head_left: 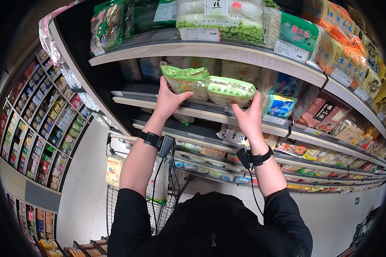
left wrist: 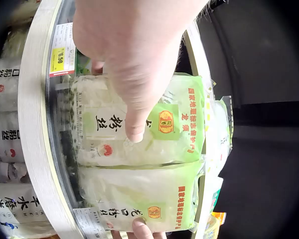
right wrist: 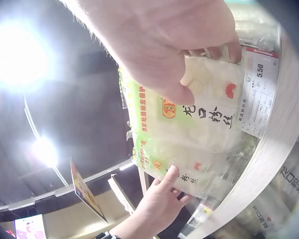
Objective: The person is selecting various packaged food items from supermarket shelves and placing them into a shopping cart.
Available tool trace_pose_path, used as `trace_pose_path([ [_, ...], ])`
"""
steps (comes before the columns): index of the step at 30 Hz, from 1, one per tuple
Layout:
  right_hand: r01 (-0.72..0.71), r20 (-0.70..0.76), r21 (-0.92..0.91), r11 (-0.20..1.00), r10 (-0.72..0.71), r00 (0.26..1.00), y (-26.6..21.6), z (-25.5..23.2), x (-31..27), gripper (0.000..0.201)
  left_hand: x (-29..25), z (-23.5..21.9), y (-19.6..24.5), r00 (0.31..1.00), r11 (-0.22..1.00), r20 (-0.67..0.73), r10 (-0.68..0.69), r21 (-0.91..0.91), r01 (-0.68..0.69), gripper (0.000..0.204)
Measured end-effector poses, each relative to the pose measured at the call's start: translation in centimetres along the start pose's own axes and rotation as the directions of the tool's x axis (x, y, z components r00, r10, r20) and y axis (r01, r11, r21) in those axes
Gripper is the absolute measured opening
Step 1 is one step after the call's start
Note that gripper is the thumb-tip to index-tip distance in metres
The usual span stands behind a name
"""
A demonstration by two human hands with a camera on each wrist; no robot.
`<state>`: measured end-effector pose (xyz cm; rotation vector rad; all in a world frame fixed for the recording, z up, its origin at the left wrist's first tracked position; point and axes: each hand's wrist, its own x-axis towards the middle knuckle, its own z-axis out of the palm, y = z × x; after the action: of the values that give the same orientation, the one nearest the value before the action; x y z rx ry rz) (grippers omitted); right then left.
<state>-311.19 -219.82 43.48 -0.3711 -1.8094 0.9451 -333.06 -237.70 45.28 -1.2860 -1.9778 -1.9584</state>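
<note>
Two green-and-clear bags of vermicelli stand side by side at the edge of a middle shelf, their sides meeting. My left hand (head_left: 169,98) grips the left vermicelli bag (head_left: 188,81), thumb across its front and fingers around its outer side. The right vermicelli bag (head_left: 229,90) is held by my right hand (head_left: 249,119), whose thumb (right wrist: 177,97) lies on the front near the printed name. Most fingers of both hands are hidden behind the bags. In the left wrist view, the bags' lower ends sit right at the price-label strip (left wrist: 65,47).
More noodle packs, including a green-printed one (head_left: 296,32), line the upper shelf (head_left: 210,50) overhead. A blue-and-yellow pack (head_left: 279,106) sits right of my right hand. Below my left arm stands a wire shopping cart (head_left: 111,205) holding bags. Lower shelves carry several more packs.
</note>
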Motion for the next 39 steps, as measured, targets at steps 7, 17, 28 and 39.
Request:
trace_pose_path([
  [7, -0.022, 0.077, 0.111, 0.994, 0.013, 0.997, -0.6, -0.5, 0.6, 0.054, -0.5, -0.5, 0.6, 0.999, 1.0, -0.036, 0.019, -0.019, -0.02, 0.083],
  [17, 0.04, 0.053, 0.068, 0.997, -0.043, 0.998, -1.5, -2.2, 0.2, 0.052, -2.0, -0.6, 2.5, 0.995, 0.997, -0.059, 0.079, -0.005, -0.08, 0.086],
  [28, 0.095, 0.029, 0.093, 0.991, -0.098, 0.995, -2.2, -3.2, -0.3, 0.058, -2.7, -0.4, 2.1, 0.989, 0.991, -0.077, 0.129, -0.036, -0.132, 0.084],
  [39, 0.126, 0.007, 0.263, 0.957, -0.132, 0.991, -2.6, -4.6, -0.4, 0.061, -4.3, -0.2, 4.4, 0.961, 0.964, -0.182, 0.21, -0.123, -0.234, 0.07],
])
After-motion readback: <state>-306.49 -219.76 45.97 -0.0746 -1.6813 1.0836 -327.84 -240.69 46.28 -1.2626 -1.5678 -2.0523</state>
